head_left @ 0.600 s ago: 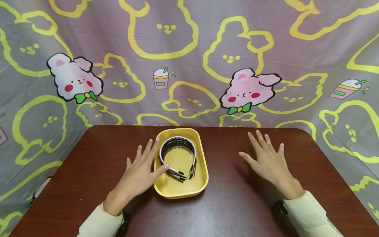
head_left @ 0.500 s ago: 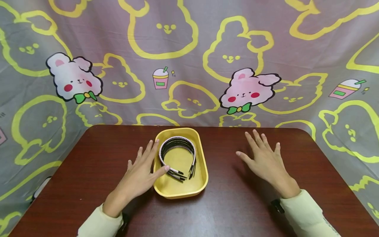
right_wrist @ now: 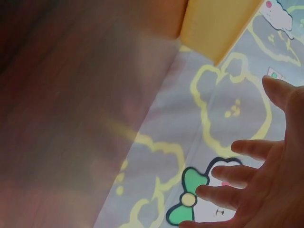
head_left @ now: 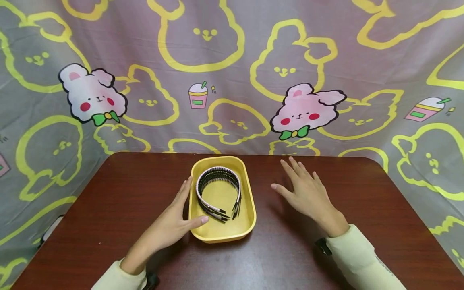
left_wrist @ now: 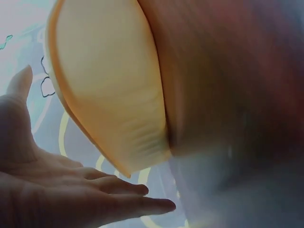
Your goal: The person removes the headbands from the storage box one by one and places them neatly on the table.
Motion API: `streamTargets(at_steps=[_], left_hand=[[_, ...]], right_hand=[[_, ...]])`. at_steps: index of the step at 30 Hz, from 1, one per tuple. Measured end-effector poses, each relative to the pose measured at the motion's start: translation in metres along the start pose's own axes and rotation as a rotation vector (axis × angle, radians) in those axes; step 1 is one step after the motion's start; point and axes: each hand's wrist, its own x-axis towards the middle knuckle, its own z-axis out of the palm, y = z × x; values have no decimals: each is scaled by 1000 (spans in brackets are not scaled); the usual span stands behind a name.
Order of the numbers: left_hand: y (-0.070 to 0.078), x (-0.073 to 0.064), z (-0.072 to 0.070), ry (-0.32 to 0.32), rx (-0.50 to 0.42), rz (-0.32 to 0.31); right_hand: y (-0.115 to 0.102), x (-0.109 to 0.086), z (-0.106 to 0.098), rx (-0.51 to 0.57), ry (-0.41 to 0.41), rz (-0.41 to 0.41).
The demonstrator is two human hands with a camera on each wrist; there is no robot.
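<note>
A yellow rectangular tray (head_left: 250,201) with rounded corners stands left of the table's middle. Inside it lies a bundle of headbands (head_left: 218,173), black and toothed with a white one on top, their tips toward the front. Beside the tray's left wall is my left hand (head_left: 168,223), fingers fairly straight along the outside and thumb over the rim; the left wrist view shows a gap between palm and tray wall (left_wrist: 109,80). Right of the tray, my right hand (head_left: 308,195) hovers above the table with fingers spread and holds nothing.
The dark reddish-brown table (head_left: 282,257) runs back to a grey curtain (head_left: 232,80) with yellow outlines and rabbit prints. A small pale object (head_left: 52,229) shows past the table's left edge, mostly hidden.
My right hand has moved left toward the tray. The left hand has lowered against the tray's left side, its thumb shifting nearer the front. Tray and headbands stay in place.
</note>
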Motion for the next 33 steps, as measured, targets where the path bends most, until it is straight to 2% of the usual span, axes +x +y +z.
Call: streamTargets(at_steps=[3,18,25,27,30,33], left_hand=[[1,-2,1,-3,-61,8],[3,-14,14,-4,-244,-92],[3,-19,25,-13,-472,-104],[4,-20,27,-5,-486,-105],[6,-20,29,25,-444,-122],[8,-18,31,26,-440,-130]], right_hand=[[-8,4,2,18,-1,-17],[-46,28,9,92,15,-160],[-56,40,12,122,13,-175],[-58,43,13,127,10,-183],[-60,48,16,146,0,-210],[-61,54,17,198,-9,-248]])
